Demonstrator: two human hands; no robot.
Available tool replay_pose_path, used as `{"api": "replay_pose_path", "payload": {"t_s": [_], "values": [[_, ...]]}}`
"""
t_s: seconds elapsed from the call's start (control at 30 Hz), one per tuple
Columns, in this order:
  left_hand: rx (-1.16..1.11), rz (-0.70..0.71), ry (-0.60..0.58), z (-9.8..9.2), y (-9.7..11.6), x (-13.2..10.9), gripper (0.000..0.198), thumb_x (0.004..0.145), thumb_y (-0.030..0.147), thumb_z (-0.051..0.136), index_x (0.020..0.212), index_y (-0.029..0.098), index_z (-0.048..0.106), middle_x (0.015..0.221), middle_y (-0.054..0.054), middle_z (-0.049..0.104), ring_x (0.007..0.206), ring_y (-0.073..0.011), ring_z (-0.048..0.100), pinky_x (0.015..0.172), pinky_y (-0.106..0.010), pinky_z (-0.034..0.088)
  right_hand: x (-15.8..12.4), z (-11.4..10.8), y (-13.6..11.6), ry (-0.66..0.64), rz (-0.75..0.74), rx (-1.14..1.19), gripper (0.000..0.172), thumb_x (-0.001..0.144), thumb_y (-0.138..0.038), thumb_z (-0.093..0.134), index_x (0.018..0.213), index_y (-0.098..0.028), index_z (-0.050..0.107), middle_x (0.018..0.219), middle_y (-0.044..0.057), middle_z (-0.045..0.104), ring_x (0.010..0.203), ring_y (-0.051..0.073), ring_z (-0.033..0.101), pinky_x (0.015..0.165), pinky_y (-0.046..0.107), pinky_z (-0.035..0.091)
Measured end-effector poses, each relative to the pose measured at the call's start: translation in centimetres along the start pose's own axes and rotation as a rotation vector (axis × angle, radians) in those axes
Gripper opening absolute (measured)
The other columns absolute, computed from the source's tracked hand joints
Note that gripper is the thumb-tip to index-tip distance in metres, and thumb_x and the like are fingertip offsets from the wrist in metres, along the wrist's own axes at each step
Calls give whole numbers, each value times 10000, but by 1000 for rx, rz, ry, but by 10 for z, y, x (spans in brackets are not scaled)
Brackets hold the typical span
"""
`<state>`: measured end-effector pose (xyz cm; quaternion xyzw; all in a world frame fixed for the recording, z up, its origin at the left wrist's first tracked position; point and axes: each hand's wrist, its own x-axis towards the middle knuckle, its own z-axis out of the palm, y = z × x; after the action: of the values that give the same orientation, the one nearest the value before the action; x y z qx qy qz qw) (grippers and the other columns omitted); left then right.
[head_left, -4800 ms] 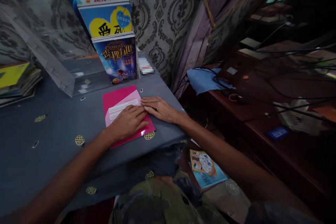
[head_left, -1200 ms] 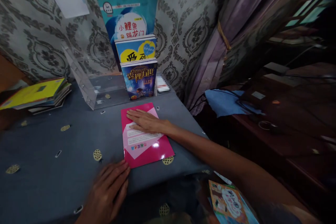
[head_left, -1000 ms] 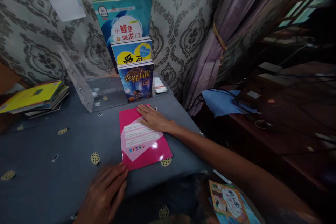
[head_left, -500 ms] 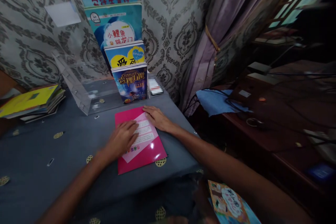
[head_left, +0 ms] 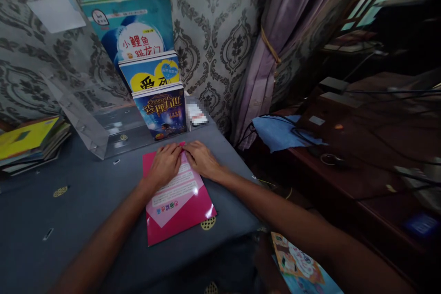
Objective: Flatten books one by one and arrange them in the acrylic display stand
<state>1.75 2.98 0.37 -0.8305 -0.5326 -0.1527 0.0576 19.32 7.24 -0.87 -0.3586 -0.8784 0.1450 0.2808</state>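
A glossy pink book [head_left: 179, 225] lies flat on the grey cloth, back cover up, with a pale pink panel of printed text. My left hand [head_left: 167, 163] rests on its upper part, fingers lying together on the cover and pointing toward the top right corner. At that corner my right hand [head_left: 201, 158] has its fingers bent around the book's edge, closed on it. The fingertips of both hands almost meet there. My left thumb is hidden.
Several books, a dark blue one [head_left: 163, 112] frontmost, stand in a stepped clear acrylic rack [head_left: 96, 140]. Left lies a book stack [head_left: 29, 140]. Another book [head_left: 303, 266] is low right, partly behind my right forearm. A blue cloth [head_left: 279, 132] and cables lie on a brown table [head_left: 344, 156].
My left hand has slid up the pink book toward its top right corner. My right fingers have curled in at that corner. The camera view has shifted slightly right.
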Motion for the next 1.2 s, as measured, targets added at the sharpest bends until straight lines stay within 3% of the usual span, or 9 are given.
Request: {"api": "replay_pose_path", "payload": {"t_s": [0.13, 0.3, 0.6, 0.83, 1.1, 1.2], "values": [[-28, -9, 19, 4, 0, 0, 349, 978, 171, 412, 1267, 156, 608, 1316, -144, 656, 1227, -273, 596, 1034, -452, 457, 2, 2, 0, 25, 35, 35, 339, 923, -56, 491, 1176, -147, 698, 1073, 109, 734, 1022, 228, 627, 963, 386, 488], [-47, -7, -6, 3, -2, -2, 362, 979, 173, 418, 1292, 127, 593, 1379, -162, 622, 1281, -285, 568, 1068, -479, 433, 3, 4, 7, 46, 75, 146, 412, 891, -32, 487, 1245, -137, 669, 1273, 141, 687, 1201, 233, 592, 1083, 427, 434], [-61, 78, -34, -19, -4, -14, 250, 968, 191, 450, 1018, 160, 693, 975, -103, 711, 932, -249, 645, 886, -420, 492, -3, -4, 1, 11, 105, 246, 378, 924, -76, 489, 1244, -137, 683, 1158, 132, 736, 1091, 227, 645, 984, 396, 500], [-76, 206, 66, -7, -2, -18, 319, 987, 169, 432, 1228, 152, 641, 1235, -131, 692, 1089, -245, 641, 958, -428, 483, -3, 0, 0, 10, 41, 210, 419, 906, -28, 494, 1252, -182, 675, 1162, 91, 739, 1109, 220, 633, 1007, 400, 497], [-71, 191, 70, -5, 0, -17, 324, 980, 164, 436, 1213, 138, 660, 1213, -145, 685, 1113, -265, 620, 967, -449, 492, -2, 0, 0, -22, 20, 184, 408, 910, -28, 487, 1278, -105, 646, 1203, 159, 715, 1129, 261, 609, 1014, 437, 480], [1, 177, 19, -9, 5, -18, 311, 988, 178, 439, 1200, 139, 663, 1117, -139, 675, 1043, -271, 604, 896, -435, 501, -2, 2, 1, -46, 13, 182, 427, 901, -21, 486, 1297, -88, 633, 1234, 179, 697, 1164, 270, 595, 1028, 449, 472]]}}
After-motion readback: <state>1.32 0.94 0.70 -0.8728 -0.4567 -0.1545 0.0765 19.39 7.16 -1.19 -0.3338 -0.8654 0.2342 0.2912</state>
